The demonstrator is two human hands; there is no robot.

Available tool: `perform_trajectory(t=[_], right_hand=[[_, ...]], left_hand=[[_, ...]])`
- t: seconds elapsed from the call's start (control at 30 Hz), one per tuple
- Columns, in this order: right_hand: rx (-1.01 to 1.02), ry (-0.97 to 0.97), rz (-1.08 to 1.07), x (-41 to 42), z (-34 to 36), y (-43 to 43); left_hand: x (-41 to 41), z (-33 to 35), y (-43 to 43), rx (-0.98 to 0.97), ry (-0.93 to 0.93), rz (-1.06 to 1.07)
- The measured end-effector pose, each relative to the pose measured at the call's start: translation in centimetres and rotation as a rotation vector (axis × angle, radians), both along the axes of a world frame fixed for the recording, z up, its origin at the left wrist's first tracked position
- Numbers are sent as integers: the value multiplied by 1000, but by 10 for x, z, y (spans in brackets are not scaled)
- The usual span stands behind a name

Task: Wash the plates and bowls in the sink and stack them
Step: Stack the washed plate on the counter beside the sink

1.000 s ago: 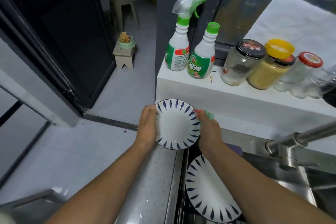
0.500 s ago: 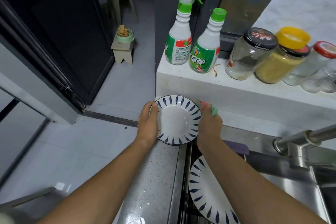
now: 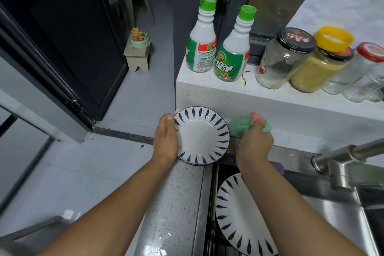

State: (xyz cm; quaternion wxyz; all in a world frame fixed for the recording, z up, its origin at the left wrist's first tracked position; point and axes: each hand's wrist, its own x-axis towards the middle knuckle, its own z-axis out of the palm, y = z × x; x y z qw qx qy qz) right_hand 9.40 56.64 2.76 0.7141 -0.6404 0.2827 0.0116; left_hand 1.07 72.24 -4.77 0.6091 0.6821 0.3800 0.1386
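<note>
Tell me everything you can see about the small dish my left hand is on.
The small dish is a round, shallow, glossy white piece, ceramic by its look, with dark blue leaf-shaped strokes around the rim. It lies face up on the speckled counter beside the sink, seemingly atop another dish whose edge peeks out beneath. The left hand rests against its left rim; the right hand, clutching a green cloth, is just clear of it.

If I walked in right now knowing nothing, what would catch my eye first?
Probably the white bowl with blue leaf marks, set on a stack on the counter's far corner with the left hand on its rim. Just right of it, the right hand clutches a green and pink cloth. A matching plate leans in the sink below.
</note>
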Motion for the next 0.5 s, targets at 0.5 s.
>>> perform_trajectory(t=[0.5], right_hand=[[-540, 10, 497, -60, 14, -174]], left_hand=[[-63, 77, -104, 8, -71, -287]])
